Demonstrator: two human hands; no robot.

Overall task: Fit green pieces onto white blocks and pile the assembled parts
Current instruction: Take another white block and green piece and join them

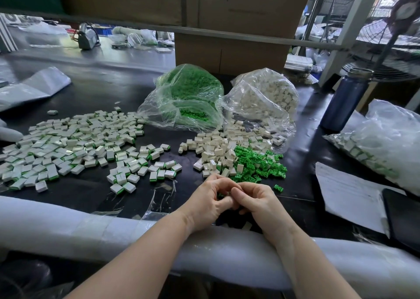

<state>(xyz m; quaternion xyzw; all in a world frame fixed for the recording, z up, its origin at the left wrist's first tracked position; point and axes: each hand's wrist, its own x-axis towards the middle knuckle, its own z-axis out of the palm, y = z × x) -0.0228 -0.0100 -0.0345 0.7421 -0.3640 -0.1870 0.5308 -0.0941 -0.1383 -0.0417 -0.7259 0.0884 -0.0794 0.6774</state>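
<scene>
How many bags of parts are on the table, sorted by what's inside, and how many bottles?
Bag of green pieces: 1
Bag of white blocks: 1
Bag of assembled parts, at the right edge: 1
Blue bottle: 1
Total: 4
The loose pieces on the table are too many to count reliably.

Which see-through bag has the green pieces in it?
The bag of green pieces at the back middle, left of the bag of white blocks. Its contents are all green; the neighbour holds only white, and the far-right bag holds white parts with green edges.
</scene>
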